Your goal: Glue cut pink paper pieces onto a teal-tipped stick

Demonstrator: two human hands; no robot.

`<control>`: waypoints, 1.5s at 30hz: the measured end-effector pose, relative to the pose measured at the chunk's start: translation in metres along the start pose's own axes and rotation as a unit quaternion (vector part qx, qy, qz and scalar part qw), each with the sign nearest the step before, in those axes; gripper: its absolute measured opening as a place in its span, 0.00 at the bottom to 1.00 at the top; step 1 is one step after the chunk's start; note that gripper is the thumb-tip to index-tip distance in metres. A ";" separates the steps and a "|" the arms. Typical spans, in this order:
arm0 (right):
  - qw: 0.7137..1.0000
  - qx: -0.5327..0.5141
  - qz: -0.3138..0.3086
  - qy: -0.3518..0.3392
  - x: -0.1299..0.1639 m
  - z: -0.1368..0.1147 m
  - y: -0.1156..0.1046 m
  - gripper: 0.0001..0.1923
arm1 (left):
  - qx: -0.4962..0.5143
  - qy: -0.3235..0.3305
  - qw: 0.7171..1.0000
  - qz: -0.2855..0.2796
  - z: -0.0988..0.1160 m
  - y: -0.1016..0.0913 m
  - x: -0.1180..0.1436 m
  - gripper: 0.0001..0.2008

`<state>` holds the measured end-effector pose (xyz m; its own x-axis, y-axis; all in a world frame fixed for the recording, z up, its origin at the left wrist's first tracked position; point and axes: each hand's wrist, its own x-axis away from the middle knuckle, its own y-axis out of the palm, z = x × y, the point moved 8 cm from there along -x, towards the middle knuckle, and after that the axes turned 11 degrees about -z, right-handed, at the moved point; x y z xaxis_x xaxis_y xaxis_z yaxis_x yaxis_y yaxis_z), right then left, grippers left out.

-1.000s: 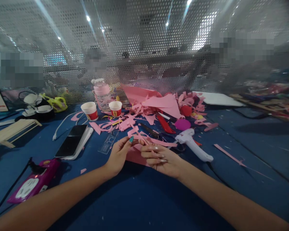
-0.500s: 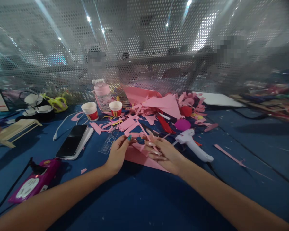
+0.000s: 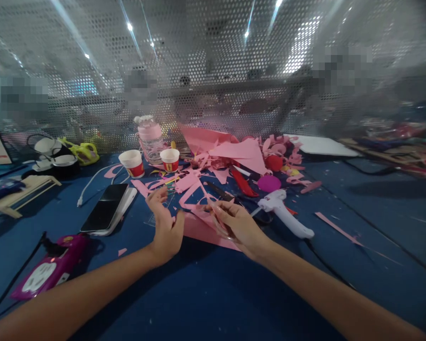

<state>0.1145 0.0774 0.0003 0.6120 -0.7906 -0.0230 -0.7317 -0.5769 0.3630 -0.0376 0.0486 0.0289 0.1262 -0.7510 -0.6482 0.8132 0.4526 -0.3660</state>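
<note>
At centre frame, on the blue tabletop [image 3: 206, 293], the right hand [image 3: 239, 226] pinches a pink paper cutout [image 3: 195, 196] between closed fingers [image 3: 218, 211]. The cutout's long strips run up and left from that grip, toward the left hand [image 3: 166, 222]. The left hand's fingers are spread open, holding nothing, just left of the cutout. A larger pink sheet [image 3: 202, 232] lies beneath both hands. A glue gun [image 3: 284, 214] rests to the right, apart.

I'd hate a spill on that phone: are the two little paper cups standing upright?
Upright. Both paper cups stand on their bases with open rims facing up, behind the phone. Whether they hold anything cannot be told.
</note>
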 end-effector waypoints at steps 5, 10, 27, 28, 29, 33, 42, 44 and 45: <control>1.000 0.014 0.009 0.005 0.000 0.005 0.002 0.13 | -0.006 0.222 0.970 -0.097 0.047 0.000 0.012 0.16; 0.999 0.030 0.005 0.020 0.003 0.010 0.007 0.15 | 0.036 0.134 0.969 -0.202 0.041 0.014 0.005 0.14; 0.999 0.035 -0.022 0.035 0.004 0.028 0.021 0.13 | 0.034 -0.124 0.956 -0.262 0.007 0.034 0.003 0.14; 0.998 0.033 -0.022 0.039 0.004 0.028 0.022 0.13 | 0.011 -0.116 0.959 -0.259 0.008 0.033 0.003 0.14; 0.998 0.032 -0.022 0.043 0.004 0.029 0.022 0.13 | -0.012 -0.106 0.961 -0.257 0.010 0.032 0.003 0.14; 0.998 0.025 -0.014 0.063 0.006 0.031 0.023 0.14 | -0.082 -0.071 0.961 -0.254 0.017 0.032 0.002 0.13; 0.997 0.013 -0.017 0.069 0.007 0.035 0.021 0.14 | -0.125 -0.049 0.956 -0.262 0.016 0.035 0.004 0.12; 0.997 0.017 -0.020 0.067 0.007 0.035 0.022 0.14 | -0.121 -0.044 0.958 -0.257 0.016 0.034 0.004 0.12; 0.997 0.021 -0.021 0.067 0.007 0.034 0.022 0.14 | -0.118 -0.043 0.959 -0.254 0.016 0.034 0.004 0.12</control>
<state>0.0920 0.0524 -0.0235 0.6749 -0.7326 0.0878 -0.7145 -0.6192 0.3257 -0.0004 0.0531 0.0247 -0.1976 -0.9355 -0.2928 0.6316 0.1070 -0.7679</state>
